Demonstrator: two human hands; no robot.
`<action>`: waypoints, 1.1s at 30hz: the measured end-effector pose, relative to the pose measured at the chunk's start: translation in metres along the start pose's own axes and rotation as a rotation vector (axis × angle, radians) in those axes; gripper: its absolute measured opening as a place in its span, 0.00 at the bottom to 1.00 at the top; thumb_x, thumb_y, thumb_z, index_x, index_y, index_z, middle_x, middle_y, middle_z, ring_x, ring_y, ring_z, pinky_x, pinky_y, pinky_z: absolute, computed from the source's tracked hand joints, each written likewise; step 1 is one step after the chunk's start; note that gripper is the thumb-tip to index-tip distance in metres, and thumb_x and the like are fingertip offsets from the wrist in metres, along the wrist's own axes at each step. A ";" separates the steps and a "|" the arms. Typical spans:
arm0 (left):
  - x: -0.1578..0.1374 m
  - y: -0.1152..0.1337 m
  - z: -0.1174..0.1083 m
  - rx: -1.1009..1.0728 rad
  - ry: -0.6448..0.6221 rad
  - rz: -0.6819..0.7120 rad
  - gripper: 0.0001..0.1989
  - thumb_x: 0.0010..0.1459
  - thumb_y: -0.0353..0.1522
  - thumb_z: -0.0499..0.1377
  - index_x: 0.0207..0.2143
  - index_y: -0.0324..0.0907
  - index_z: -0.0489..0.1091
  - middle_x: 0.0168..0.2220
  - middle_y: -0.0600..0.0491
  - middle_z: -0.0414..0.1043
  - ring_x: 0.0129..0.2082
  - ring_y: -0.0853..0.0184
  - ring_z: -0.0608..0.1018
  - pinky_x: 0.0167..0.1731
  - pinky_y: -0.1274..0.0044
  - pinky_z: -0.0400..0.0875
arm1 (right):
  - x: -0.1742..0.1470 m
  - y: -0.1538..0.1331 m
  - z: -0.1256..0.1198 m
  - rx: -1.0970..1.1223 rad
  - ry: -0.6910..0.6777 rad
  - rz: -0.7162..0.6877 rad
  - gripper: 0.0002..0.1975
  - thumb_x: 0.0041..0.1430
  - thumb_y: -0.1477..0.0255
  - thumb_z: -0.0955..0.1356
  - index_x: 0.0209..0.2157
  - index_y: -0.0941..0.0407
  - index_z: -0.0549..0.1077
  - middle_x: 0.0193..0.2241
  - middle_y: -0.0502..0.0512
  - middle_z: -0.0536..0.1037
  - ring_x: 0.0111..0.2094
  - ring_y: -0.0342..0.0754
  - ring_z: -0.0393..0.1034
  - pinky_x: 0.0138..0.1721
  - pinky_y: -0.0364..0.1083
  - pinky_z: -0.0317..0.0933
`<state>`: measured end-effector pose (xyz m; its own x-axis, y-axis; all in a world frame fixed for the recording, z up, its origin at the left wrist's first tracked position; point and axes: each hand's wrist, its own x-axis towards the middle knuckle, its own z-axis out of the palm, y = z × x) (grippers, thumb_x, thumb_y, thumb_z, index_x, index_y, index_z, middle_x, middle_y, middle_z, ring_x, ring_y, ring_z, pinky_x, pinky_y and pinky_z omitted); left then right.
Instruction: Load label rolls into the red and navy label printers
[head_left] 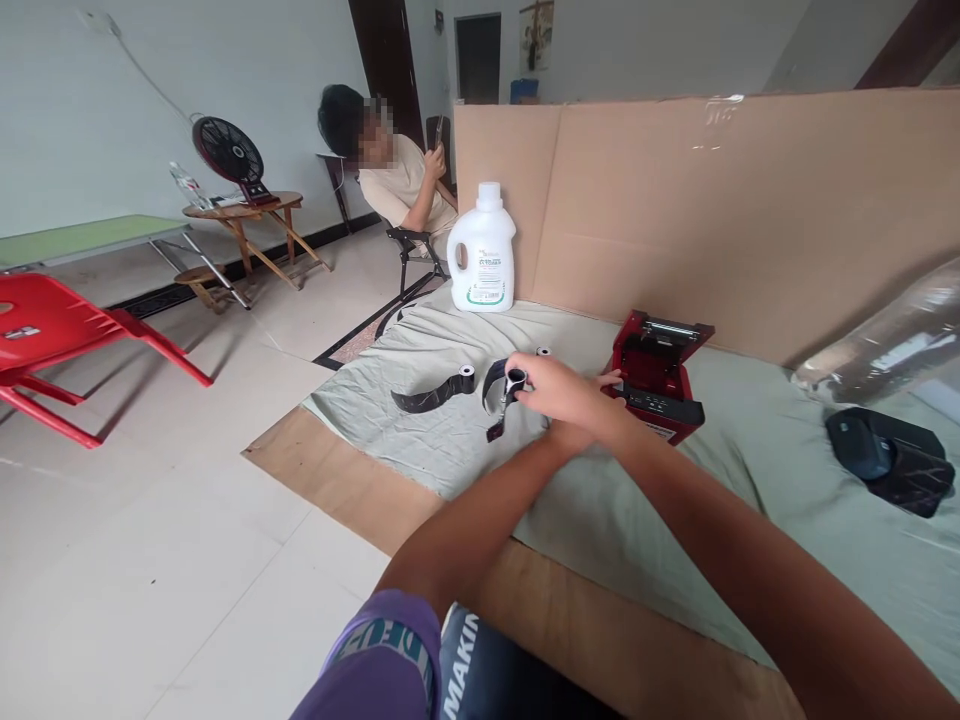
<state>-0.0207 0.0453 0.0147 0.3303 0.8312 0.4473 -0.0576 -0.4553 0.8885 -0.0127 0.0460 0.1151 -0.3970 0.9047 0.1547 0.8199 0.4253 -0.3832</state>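
Observation:
My arms cross, the right over the left. My right hand [559,385] is closed on a small roll of dark paper [516,380] with a pale core, and a curled strip hangs down from it. My left hand [610,380], mostly hidden behind my right wrist, has its fingers stretched against the left side of a red and black printer [664,408]. The printer's lid [667,333] is raised. Left of my right hand lies another dark paper roll [463,379], its strip unrolled across the cloth. Behind my right hand shows part of a further roll [544,352].
A white detergent jug [484,255] stands before the cardboard panel [675,200]. Black devices [889,455] and a plastic-wrapped bundle [892,335] lie on the right of the cloth [420,440]. A seated person [405,180] holds a phone. A red chair [60,330] stands left.

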 end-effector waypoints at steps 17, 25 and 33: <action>-0.004 0.014 -0.007 0.013 -0.062 0.008 0.18 0.64 0.32 0.58 0.57 0.48 0.67 0.63 0.50 0.67 0.62 0.59 0.71 0.64 0.62 0.64 | 0.083 -0.031 0.041 -0.197 -0.188 0.022 0.13 0.57 0.63 0.70 0.37 0.58 0.76 0.52 0.67 0.71 0.56 0.68 0.59 0.50 0.57 0.59; -0.005 0.006 -0.008 -0.005 -0.091 0.104 0.19 0.66 0.33 0.55 0.59 0.45 0.64 0.65 0.47 0.64 0.65 0.59 0.67 0.66 0.67 0.60 | 0.059 -0.020 0.031 0.334 -0.014 -0.103 0.10 0.53 0.70 0.65 0.38 0.54 0.70 0.38 0.53 0.76 0.43 0.53 0.69 0.45 0.49 0.61; -0.007 -0.009 -0.003 0.058 -0.069 0.010 0.17 0.66 0.36 0.57 0.55 0.44 0.68 0.57 0.49 0.73 0.55 0.59 0.77 0.53 0.69 0.74 | -0.064 0.061 -0.075 0.900 0.285 0.274 0.21 0.55 0.65 0.61 0.52 0.48 0.61 0.30 0.49 0.72 0.23 0.47 0.64 0.25 0.47 0.59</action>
<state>-0.0249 0.0444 0.0040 0.3941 0.8036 0.4461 -0.0068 -0.4828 0.8757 0.0943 0.0159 0.1501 -0.0291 0.9917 0.1253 0.2012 0.1286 -0.9711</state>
